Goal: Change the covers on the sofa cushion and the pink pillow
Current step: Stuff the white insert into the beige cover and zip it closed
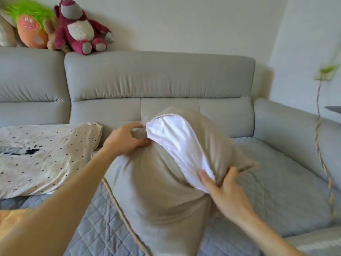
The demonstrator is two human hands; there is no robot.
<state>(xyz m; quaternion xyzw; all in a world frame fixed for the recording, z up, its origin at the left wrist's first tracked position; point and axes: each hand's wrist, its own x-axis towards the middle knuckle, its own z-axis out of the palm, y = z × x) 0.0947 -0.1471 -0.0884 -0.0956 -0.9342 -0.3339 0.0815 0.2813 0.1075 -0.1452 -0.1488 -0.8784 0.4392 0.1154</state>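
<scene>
We have the sofa cushion (pixel 156 191) standing up on the sofa seat (pixel 276 191), in the middle and near us. Its beige cover (pixel 212 137) is open at the top, and the white inner cushion (pixel 177 143) pokes out through the gap.

Our left hand (pixel 125 140) grasps the cover's edge at the far left end of the opening, with the fingers curled round the cloth. Our right hand (pixel 224 192) pinches the cover's edge at the near right end, where the white part meets the beige.

What could go wrong? We think the white inner cushion could get stuck in the opening if we tug only one side, because the gap looks tight. The cloth could slip from our fingers, since each hand holds just a small bit. The cushion could also tip over to the right, as it only stands on its bottom end.

There is open room on the seat to the right, up to the sofa arm (pixel 287 122). On the left lies a spotted pillow (pixel 46 156), close to our left arm, so that side is tighter. The sofa back (pixel 158 76) is just behind the cushion. Two soft toys (pixel 81 28) sit far away, on top of the sofa back.
</scene>
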